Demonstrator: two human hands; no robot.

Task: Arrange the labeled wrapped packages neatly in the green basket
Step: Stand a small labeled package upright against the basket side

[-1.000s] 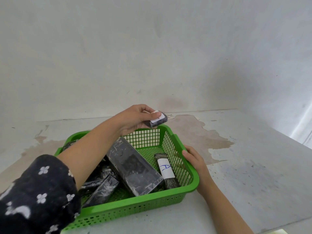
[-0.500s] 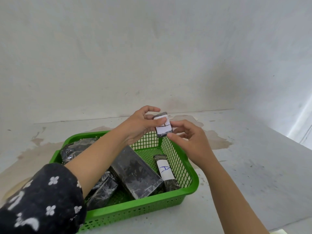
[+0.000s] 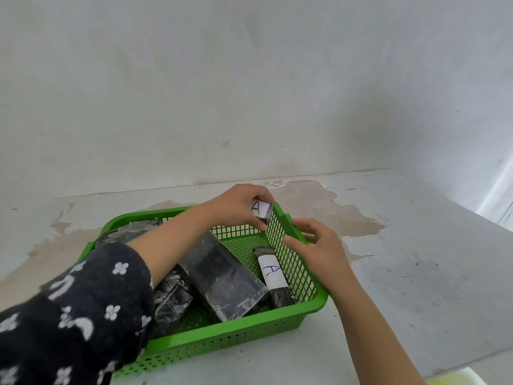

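The green basket (image 3: 249,333) sits on the table in front of me. My left hand (image 3: 236,204) reaches across it and holds a small dark wrapped package with a white label marked "A" (image 3: 260,210) at the basket's far right corner, just inside the rim. My right hand (image 3: 319,245) grips the basket's right rim. Inside lie a long package with a white label (image 3: 273,273) along the right wall, a large dark wrapped block (image 3: 222,276) in the middle, and more dark wrapped packages (image 3: 169,298) on the left, partly hidden by my arm.
The worn white tabletop (image 3: 402,273) has brown stains behind the basket and meets a white wall at the back. A yellow-green object (image 3: 455,379) shows at the bottom right edge.
My left hand has lowered the small "A" package from above the basket into its far right corner. My right hand let go of the package and took hold of the basket's right rim.
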